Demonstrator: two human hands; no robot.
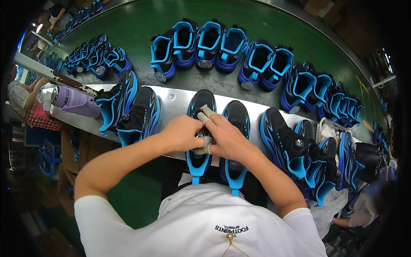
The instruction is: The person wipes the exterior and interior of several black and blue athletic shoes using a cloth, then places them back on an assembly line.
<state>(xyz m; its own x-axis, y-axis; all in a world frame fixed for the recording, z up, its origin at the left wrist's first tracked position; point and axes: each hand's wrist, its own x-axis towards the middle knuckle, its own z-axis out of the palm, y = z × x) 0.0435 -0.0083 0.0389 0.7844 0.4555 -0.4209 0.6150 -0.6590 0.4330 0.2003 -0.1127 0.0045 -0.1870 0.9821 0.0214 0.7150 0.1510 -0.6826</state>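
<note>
Two black-and-blue shoes stand side by side on the steel bench edge [175,100] in front of me. Both hands are over the left shoe [201,103]. My left hand [183,132] grips its middle from the left side. My right hand [224,136], with taped fingertips, presses on the same shoe's top and pinches a small grey piece there. The right shoe [237,118] of the pair lies untouched beside my right hand. What exactly sits under my fingers is hidden.
More black-and-blue shoes lie left [128,109] and right [287,143] on the bench. A row of blue shoes [222,49] rides the green conveyor belt [141,21] beyond. A lilac bottle [75,100] lies at left. Another person [25,100] works at far left.
</note>
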